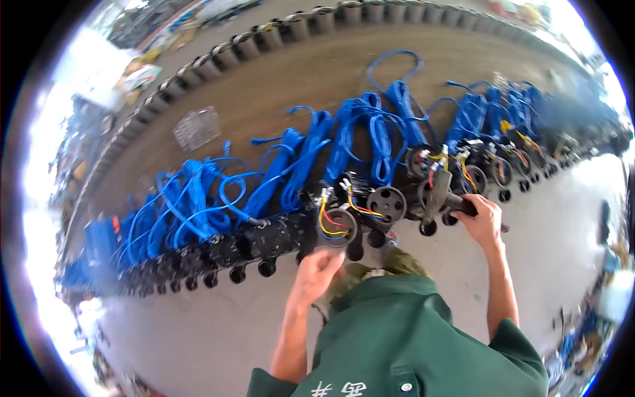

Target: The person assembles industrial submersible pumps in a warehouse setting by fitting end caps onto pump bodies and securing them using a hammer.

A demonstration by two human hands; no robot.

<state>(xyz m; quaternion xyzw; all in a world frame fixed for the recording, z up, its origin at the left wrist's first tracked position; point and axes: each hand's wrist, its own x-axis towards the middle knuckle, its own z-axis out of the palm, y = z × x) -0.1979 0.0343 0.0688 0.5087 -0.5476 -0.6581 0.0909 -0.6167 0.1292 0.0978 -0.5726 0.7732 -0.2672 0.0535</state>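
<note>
My right hand (pixel 481 221) is wrapped round the dark handle of a hammer (pixel 437 196). The hammer's metal head is over the row of pump-like motors, covering part of one. My left hand (pixel 316 276) has its fingers curled together at the lower edge of an open round grey motor housing (pixel 338 228). What those fingers hold, if anything, is hidden. Red, yellow and blue wires (pixel 329 213) with pale end pieces stand out of that housing. Beside it on the right lies another motor with a round, holed grey end (pixel 386 205) and loose coloured wires.
Coiled blue cables (pixel 380 142) lie behind the motors on the brown table (pixel 264 86). Closed black motors (pixel 274 236) continue leftward, their black stubs overhanging the near edge. Grey cups (pixel 299 26) line the far edge. A clear plastic piece (pixel 197 129) lies at the left.
</note>
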